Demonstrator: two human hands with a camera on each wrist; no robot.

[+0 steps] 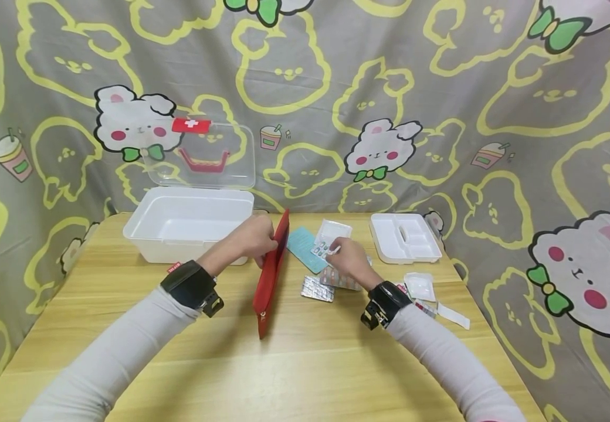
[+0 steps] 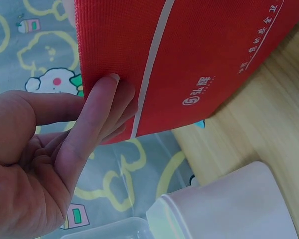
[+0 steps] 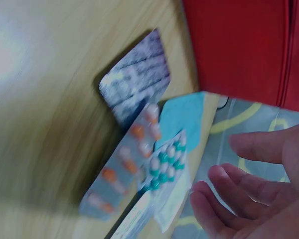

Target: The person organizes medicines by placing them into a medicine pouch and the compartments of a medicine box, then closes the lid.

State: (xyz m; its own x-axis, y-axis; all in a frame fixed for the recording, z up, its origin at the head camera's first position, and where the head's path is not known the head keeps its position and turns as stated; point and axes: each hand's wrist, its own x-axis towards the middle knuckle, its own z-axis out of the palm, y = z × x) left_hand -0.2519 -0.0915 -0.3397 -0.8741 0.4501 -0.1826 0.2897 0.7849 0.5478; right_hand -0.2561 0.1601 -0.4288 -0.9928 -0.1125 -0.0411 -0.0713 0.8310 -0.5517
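Note:
My left hand (image 1: 252,237) grips the edge of a red zippered pouch (image 1: 272,272) and holds it upright on the table. In the left wrist view, the thumb is on one side of the pouch (image 2: 189,64) and the fingers of the left hand (image 2: 74,134) on the other. Over the medicine packs, my right hand (image 1: 349,259) has its thumb and fingers apart, with nothing between them in the right wrist view. Nearest to it is a blister pack of green-and-white capsules (image 3: 164,162). Beside that lie an orange capsule blister pack (image 3: 122,167), a silver blister pack (image 3: 139,74) and a light blue packet (image 3: 182,119).
A white box (image 1: 162,249) with its clear lid (image 1: 231,155) raised stands at the back left. At the back right is a white divided tray (image 1: 384,249). Several small packets, including a white one (image 1: 419,287), lie right of my right wrist. A patterned curtain (image 1: 305,170) hangs behind.

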